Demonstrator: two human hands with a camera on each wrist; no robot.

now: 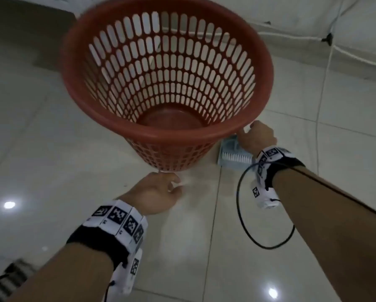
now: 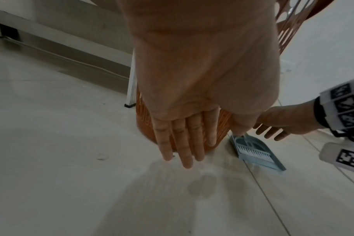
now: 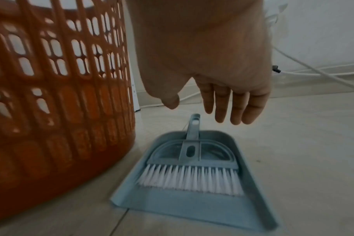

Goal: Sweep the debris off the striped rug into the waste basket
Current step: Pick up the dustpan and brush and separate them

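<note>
A red slotted waste basket [image 1: 167, 83] stands on the tiled floor, and its bottom shows nothing inside. A light blue dustpan [image 3: 192, 206] lies just right of its base, with a white-bristled brush [image 3: 190, 172] clipped in it. My right hand [image 1: 256, 136] hovers open over the brush handle [image 3: 193, 127], fingers [image 3: 228, 105] straight and apart from it. My left hand [image 1: 158, 192] is low in front of the basket's base [image 2: 222, 127], its fingers [image 2: 180, 143] straight and holding nothing. A corner of the striped rug [image 1: 8, 277] shows at the bottom left.
White cables [image 1: 326, 68] run along the floor and the wall behind the basket. A pale furniture leg [image 2: 131, 89] stands behind the basket on the left. A black cable [image 1: 243, 214] loops from my right wristband. Bare tiles lie in front of me.
</note>
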